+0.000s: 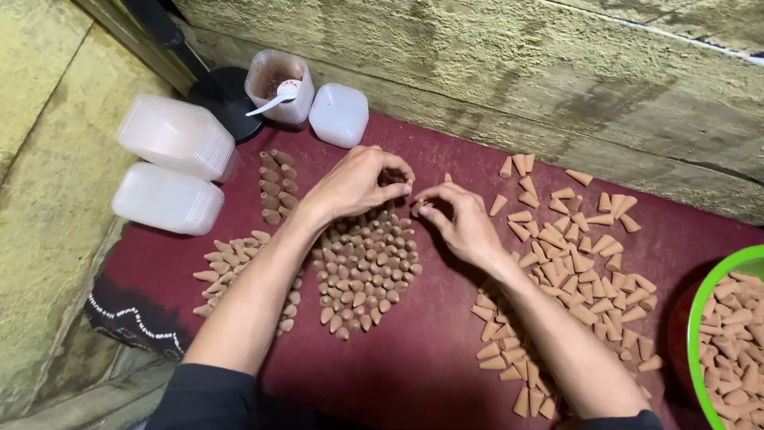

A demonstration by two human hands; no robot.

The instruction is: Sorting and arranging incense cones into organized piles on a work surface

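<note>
Little brown incense cones point(557, 263) are lying loose on the dark red cloth point(422, 358). More are standing packed together point(362, 271) under the hands. The right hand point(461, 219) is pinching one cone with its fingertips. The left hand point(354, 183) is curling tight, touching the standing ones. They look light and crumbly, so holding the sides gently seems best.

Even, soft overhead light; sharp, edges slightly warped
</note>
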